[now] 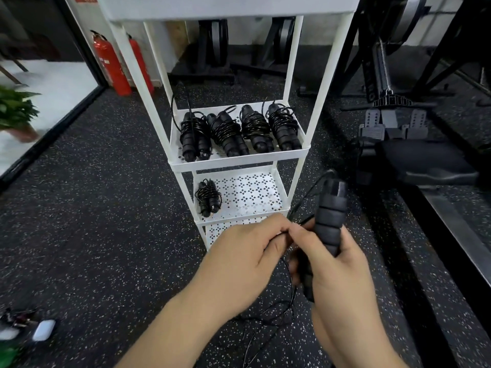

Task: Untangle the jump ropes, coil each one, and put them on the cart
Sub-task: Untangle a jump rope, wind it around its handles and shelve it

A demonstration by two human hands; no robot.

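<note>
Black ropes (252, 128) lie coiled on the cart (239, 160), four above, one below. Our right hand (342, 277) grips another's handles (330, 219), our left hand (239, 258) pinches its cord (292, 285), which trails uncoiled on the floor (106, 208).
</note>
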